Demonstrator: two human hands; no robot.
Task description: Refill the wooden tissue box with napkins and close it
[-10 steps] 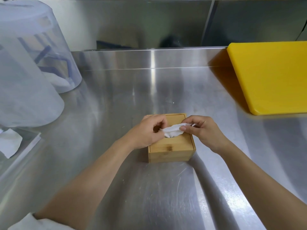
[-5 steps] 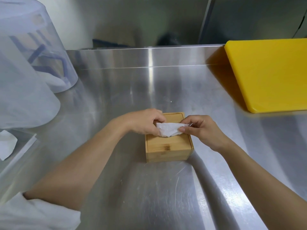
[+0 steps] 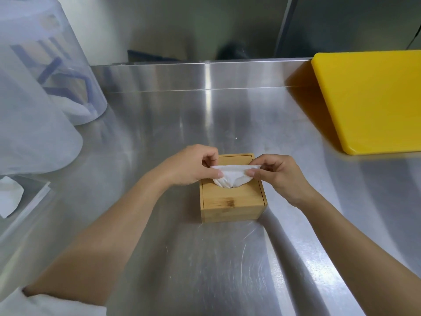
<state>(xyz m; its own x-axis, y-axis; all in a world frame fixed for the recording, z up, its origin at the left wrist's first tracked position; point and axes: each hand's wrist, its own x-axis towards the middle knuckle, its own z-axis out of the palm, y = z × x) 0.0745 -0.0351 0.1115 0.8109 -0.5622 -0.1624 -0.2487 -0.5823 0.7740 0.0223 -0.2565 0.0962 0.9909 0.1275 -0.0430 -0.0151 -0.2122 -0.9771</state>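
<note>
One view only, worn on my head: it looks forward and down over my steel counter (image 3: pixel 205 258) (wide-angle, edges bowed), close above my forearms, facing the back wall.

I see a brushed steel worktop (image 3: pixel 205 270) with a raised back lip, streaked by overhead glare, a yellow cutting board (image 3: pixel 373 99) far right, cloudy plastic tubs (image 3: pixel 34 106) left, grey wall panels behind.

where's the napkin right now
In the head view the napkin sticks up from the slot in the wooden box, mid-counter, pinched between the left hand and right hand.
</note>
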